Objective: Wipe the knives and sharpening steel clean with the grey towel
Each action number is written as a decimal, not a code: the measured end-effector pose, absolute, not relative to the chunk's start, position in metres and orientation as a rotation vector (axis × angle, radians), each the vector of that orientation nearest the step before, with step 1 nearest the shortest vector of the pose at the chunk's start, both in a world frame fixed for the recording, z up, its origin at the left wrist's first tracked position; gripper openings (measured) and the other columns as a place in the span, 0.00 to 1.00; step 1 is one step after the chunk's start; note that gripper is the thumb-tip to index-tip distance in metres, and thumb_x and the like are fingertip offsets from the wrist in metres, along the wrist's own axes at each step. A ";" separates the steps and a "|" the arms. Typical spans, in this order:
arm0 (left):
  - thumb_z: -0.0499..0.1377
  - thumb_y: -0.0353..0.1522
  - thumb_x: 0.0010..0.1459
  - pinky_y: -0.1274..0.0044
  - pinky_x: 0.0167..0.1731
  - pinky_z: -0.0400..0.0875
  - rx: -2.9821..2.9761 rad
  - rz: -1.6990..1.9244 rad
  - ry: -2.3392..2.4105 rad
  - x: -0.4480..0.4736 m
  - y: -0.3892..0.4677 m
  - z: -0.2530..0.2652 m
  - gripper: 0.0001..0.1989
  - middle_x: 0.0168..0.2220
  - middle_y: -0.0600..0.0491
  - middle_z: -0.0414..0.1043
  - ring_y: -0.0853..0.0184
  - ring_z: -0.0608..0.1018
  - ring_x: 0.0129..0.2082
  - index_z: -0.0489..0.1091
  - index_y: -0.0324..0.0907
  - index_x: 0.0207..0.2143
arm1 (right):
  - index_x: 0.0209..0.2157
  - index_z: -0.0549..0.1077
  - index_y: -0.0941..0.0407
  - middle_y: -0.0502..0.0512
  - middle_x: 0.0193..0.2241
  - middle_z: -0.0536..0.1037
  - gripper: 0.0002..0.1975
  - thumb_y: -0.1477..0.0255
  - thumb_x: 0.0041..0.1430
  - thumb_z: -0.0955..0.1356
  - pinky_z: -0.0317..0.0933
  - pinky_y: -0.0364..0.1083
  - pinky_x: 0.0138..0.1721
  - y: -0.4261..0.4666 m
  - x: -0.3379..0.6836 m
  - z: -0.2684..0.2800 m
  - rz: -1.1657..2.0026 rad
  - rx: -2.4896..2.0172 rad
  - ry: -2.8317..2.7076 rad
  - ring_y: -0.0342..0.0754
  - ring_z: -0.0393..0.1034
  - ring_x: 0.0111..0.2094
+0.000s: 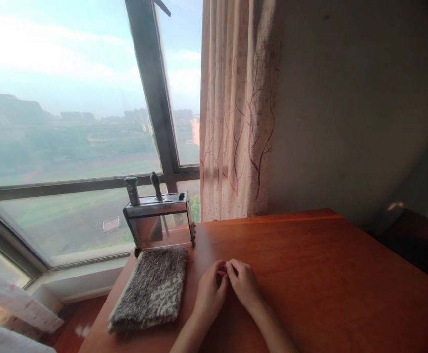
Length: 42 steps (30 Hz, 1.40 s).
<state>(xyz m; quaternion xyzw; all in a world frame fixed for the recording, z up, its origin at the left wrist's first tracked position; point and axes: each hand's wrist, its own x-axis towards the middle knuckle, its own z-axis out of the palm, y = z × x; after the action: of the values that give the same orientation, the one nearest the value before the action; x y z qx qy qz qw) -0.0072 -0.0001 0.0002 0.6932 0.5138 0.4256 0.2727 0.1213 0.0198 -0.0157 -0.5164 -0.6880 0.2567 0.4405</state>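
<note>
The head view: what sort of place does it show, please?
Probably a home room on an upper floor: a patterned curtain, a wooden table, and a window with a high outlook.

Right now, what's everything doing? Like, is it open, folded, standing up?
Left hand: fingers bent
Right hand: fingers bent, close against the left; can't see if either holds anything
Mat: lying flat, fluffy side up
Rack: upright, two handles sticking out
Curtain: hanging in folds
</note>
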 end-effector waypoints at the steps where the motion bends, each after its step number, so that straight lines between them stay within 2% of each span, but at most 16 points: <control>1: 0.53 0.31 0.57 0.72 0.39 0.72 1.881 1.145 1.411 -0.009 0.000 0.000 0.13 0.40 0.47 0.77 0.62 0.78 0.36 0.69 0.42 0.45 | 0.27 0.72 0.55 0.55 0.27 0.78 0.18 0.65 0.65 0.57 0.57 0.42 0.32 0.020 0.123 -0.016 0.634 -1.295 -1.702 0.48 0.72 0.29; 5: 0.53 0.33 0.58 0.73 0.35 0.74 1.972 1.143 1.484 -0.025 0.000 0.008 0.15 0.44 0.45 0.75 0.63 0.78 0.34 0.68 0.43 0.48 | 0.24 0.70 0.54 0.53 0.22 0.75 0.19 0.64 0.65 0.57 0.55 0.43 0.28 0.023 0.127 -0.017 0.618 -1.363 -1.666 0.48 0.69 0.25; 7: 0.52 0.34 0.59 0.73 0.34 0.75 2.011 1.182 1.537 -0.038 -0.001 0.018 0.17 0.46 0.44 0.74 0.63 0.79 0.37 0.66 0.43 0.51 | 0.24 0.69 0.54 0.52 0.21 0.74 0.19 0.64 0.65 0.56 0.55 0.43 0.28 0.024 0.128 -0.018 0.623 -1.386 -1.655 0.47 0.69 0.24; 14: 0.51 0.37 0.60 0.65 0.47 0.71 2.300 1.130 1.927 -0.137 0.004 0.041 0.18 0.48 0.45 0.74 0.55 0.76 0.47 0.67 0.44 0.51 | 0.23 0.71 0.55 0.53 0.21 0.75 0.21 0.64 0.65 0.57 0.56 0.41 0.29 0.022 0.124 -0.018 0.644 -1.434 -1.687 0.46 0.69 0.25; 18: 0.53 0.37 0.58 0.61 0.51 0.68 2.391 0.937 2.107 -0.205 0.015 0.029 0.19 0.51 0.44 0.73 0.52 0.74 0.52 0.69 0.43 0.51 | 0.24 0.73 0.55 0.53 0.22 0.76 0.20 0.64 0.64 0.58 0.56 0.41 0.29 0.021 0.123 -0.017 0.643 -1.454 -1.704 0.46 0.69 0.26; 22: 0.53 0.38 0.57 0.61 0.55 0.65 2.455 0.786 2.053 -0.239 0.023 0.008 0.20 0.58 0.44 0.67 0.50 0.67 0.59 0.72 0.44 0.50 | 0.23 0.73 0.55 0.53 0.22 0.76 0.19 0.65 0.64 0.59 0.56 0.41 0.30 0.021 0.123 -0.017 0.632 -1.446 -1.714 0.46 0.69 0.25; 25: 0.53 0.40 0.58 0.61 0.58 0.61 2.451 0.758 2.019 -0.235 0.021 0.000 0.21 0.61 0.45 0.63 0.52 0.63 0.61 0.72 0.45 0.51 | 0.23 0.72 0.55 0.52 0.21 0.75 0.19 0.65 0.64 0.59 0.57 0.41 0.30 0.021 0.123 -0.016 0.622 -1.421 -1.720 0.46 0.70 0.26; 31: 0.50 0.39 0.59 0.63 0.56 0.64 2.271 0.764 2.082 -0.201 0.010 -0.006 0.23 0.60 0.39 0.64 0.51 0.69 0.57 0.72 0.39 0.51 | 0.25 0.71 0.54 0.53 0.23 0.75 0.19 0.66 0.65 0.57 0.58 0.42 0.31 0.018 0.121 -0.014 0.616 -1.317 -1.745 0.47 0.70 0.27; 36: 0.47 0.38 0.61 0.62 0.56 0.65 2.201 0.801 2.042 -0.169 0.004 -0.012 0.24 0.61 0.38 0.60 0.51 0.69 0.58 0.71 0.37 0.52 | 0.31 0.71 0.55 0.54 0.28 0.76 0.14 0.68 0.64 0.58 0.61 0.44 0.35 0.017 0.119 -0.013 0.595 -1.266 -1.724 0.49 0.71 0.32; 42: 0.47 0.35 0.60 0.61 0.57 0.62 2.176 0.853 2.070 -0.119 0.001 -0.014 0.23 0.61 0.36 0.59 0.50 0.66 0.59 0.71 0.35 0.51 | 0.36 0.73 0.55 0.57 0.35 0.76 0.10 0.71 0.61 0.61 0.66 0.44 0.35 0.020 0.120 -0.017 0.572 -1.197 -1.613 0.50 0.72 0.36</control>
<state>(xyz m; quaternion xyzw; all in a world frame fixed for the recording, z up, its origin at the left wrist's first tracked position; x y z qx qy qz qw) -0.1195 0.0007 -0.0139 0.6970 0.6630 0.2731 0.0096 0.1200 0.0202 -0.0167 -0.4956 -0.6676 0.2367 0.5026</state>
